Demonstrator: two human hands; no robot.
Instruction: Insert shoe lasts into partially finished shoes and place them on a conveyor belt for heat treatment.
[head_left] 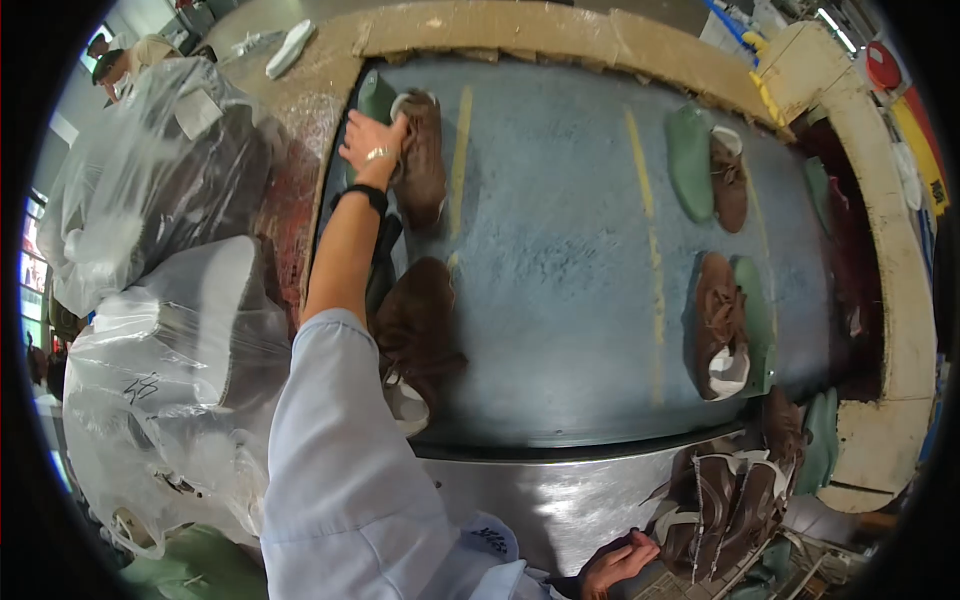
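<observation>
My left arm stretches to the far left of a blue-grey conveyor belt (540, 250). My left hand (372, 145) is closed over a green shoe last (376, 98), its thumb beside the heel of a brown shoe (424, 160). Below my forearm lies another brown lace-up shoe (415, 310), with a dark last partly hidden next to it. At the lower right, my right hand (620, 563) has its fingers curled together, close to several brown shoe uppers (720, 510). Whatever those fingers hold, if anything, is hidden.
Farther right on the belt, two brown shoes (729, 180) (716, 320) lie beside green lasts (690, 165) (755, 310). Plastic-wrapped bundles (160, 180) crowd the left side. A cardboard-covered rim (560, 32) borders the belt, and a metal ledge (540, 495) runs along its near side.
</observation>
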